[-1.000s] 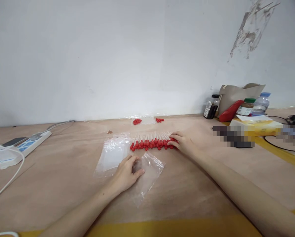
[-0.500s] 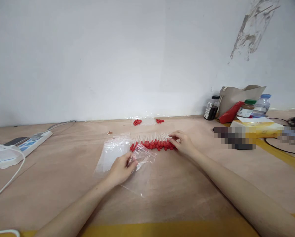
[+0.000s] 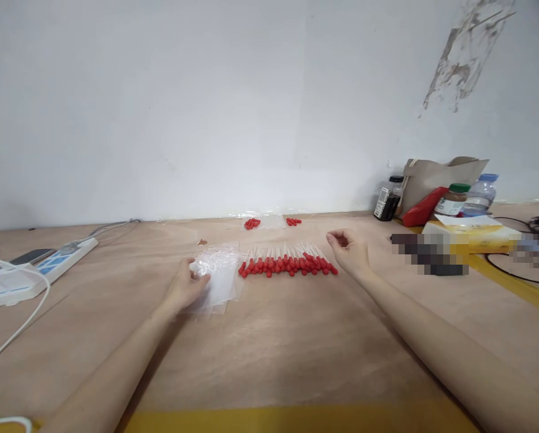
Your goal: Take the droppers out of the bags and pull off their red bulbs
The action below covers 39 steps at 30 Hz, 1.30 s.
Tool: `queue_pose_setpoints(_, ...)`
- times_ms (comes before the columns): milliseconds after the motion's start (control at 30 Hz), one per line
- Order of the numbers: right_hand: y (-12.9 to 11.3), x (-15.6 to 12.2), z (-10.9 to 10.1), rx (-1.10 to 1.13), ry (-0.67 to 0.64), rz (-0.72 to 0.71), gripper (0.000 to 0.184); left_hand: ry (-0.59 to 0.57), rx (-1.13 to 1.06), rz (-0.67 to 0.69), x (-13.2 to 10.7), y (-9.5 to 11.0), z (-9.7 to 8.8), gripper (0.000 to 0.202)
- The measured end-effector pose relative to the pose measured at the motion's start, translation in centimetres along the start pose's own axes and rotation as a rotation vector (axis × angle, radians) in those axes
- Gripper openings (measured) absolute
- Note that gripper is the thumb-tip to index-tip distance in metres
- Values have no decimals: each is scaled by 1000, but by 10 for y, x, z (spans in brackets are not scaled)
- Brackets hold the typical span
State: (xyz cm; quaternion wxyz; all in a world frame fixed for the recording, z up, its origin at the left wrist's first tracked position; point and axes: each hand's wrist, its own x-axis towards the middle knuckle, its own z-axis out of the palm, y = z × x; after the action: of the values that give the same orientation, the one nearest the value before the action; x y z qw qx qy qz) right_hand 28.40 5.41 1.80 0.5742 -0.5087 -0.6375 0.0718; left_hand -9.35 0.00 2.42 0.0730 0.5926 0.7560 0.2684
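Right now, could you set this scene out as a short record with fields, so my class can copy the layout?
Left hand: at the clear bags, thumb over them; firmness of grip unclear
Right hand: fingers curled, just right of the red-tipped sticks; no object visible in it
Stick layout: side by side in a row, red ends toward the person
Near wall: two small red clusters
Far left: white power strip
Far right: black-capped bottle, green-lidded jar

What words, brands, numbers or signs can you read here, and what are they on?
Nothing can be read for certain.
Bottle label: printed marks, too small to read.
Jar label: too blurred to read.
Yellow and white box: nothing readable.
Plastic bags: no readable text shows.
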Motion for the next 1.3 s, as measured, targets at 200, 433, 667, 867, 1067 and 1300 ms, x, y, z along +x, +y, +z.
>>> queue_pose_setpoints(200,-16,-21,2,-370,-271,-60,36,-44,303,306,-22,17,11,58)
queue_pose_setpoints(433,-31,-26,19,-426,-131,-76,23,-261,385,134,-24,16,23,63)
queue_pose_setpoints(667,-35,-32,14,-423,-178,-185,19,-168,434,89,-11,13,18,63)
queue_pose_setpoints(867,-31,-32,-6,-412,-166,-267,15,-153,395,270,-24,31,25,61)
queue_pose_setpoints(1067,-9,-40,-17,-379,-185,-277,22,-261,379,199,-15,28,33,60)
queue_pose_setpoints(1300,14,-42,-18,-252,-451,-222,58,-221,384,181,-11,25,33,62)
